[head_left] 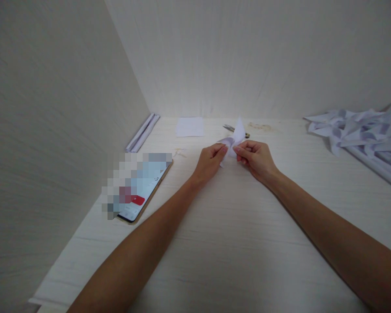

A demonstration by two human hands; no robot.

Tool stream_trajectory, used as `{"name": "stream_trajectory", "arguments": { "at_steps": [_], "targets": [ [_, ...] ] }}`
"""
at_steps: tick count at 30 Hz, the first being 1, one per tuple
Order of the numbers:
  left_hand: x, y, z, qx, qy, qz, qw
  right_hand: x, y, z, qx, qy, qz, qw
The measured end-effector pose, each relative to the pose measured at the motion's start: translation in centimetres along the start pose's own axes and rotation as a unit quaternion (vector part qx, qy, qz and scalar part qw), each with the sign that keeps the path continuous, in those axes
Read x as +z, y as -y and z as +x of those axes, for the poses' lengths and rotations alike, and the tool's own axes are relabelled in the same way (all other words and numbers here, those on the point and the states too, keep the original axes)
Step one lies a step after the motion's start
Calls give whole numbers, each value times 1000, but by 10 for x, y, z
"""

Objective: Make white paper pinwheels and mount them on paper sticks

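Observation:
A white paper pinwheel (239, 131) with curled blades is held up over the middle of the table, between both hands. My left hand (210, 161) pinches its left side, thumb pressed against the fingers. From the right, my right hand (256, 157) pinches the paper close to the pinwheel's centre, fingers curled in. Whether a small part sits between the fingertips is too small to tell. Just behind the pinwheel lie scissors (228, 128), their blades pointing left and their middle covered by the paper.
White paper (189, 127) lies flat by the back wall. Rolled paper sticks (143, 132) rest along the left wall, with a phone (150, 187) nearer. Small thin bits (180, 152) lie beside it. At right is a pile of paper pinwheels (358, 130) with sticks.

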State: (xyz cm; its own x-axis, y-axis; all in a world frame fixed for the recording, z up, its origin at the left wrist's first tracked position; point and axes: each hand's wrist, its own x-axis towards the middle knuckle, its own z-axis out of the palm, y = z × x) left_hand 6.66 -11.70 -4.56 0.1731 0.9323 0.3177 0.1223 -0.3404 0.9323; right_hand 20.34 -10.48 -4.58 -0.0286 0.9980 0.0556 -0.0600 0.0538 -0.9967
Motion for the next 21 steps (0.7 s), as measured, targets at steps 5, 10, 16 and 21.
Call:
{"name": "stream_trajectory", "arguments": {
  "at_steps": [5,10,16,21],
  "targets": [
    [1,4,1,-8,-6,-17,1000,-1,0,1,10,11,15,1000],
    [1,5,1,-15,-6,-30,999,-3,0,1,15,25,24,999],
    [2,4,2,-15,-7,-36,999,-3,-1,1,7,20,26,999],
    [3,3,1,27,-19,-6,999,-3,-6,2,-30,2,-5,1000]
  ]
}}
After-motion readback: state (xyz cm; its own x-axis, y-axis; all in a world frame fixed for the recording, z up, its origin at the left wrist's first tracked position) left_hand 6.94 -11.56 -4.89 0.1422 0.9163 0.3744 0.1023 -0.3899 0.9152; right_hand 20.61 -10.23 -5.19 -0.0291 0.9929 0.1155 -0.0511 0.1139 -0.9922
